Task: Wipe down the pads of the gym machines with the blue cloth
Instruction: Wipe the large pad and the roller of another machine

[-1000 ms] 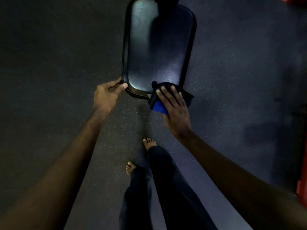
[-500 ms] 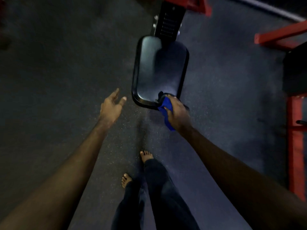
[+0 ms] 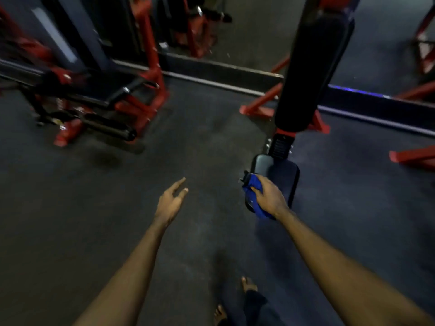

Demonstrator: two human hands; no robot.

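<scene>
Pulled back from the seat pad [image 3: 284, 175] since a second ago, and taken the left hand [image 3: 170, 203] off its near-left edge.

Now holds that left hand in the air over the dark floor [image 3: 106, 220], left of the pad and well apart from it, fingers straight and slightly spread, gripping nothing. Keeps the blue cloth [image 3: 253, 185] bunched in the right hand [image 3: 268, 197], fingers curled round the fabric, and presses it on the near-left corner of the seat pad, with one end of the cloth hanging out below the wrist. Shows beyond the seat a long black back pad [image 3: 313, 67], rising from a red bracket. Takes in a red-framed machine [image 3: 141, 95] at far left. Shows bare feet [image 3: 248, 284] at the near edge.
</scene>
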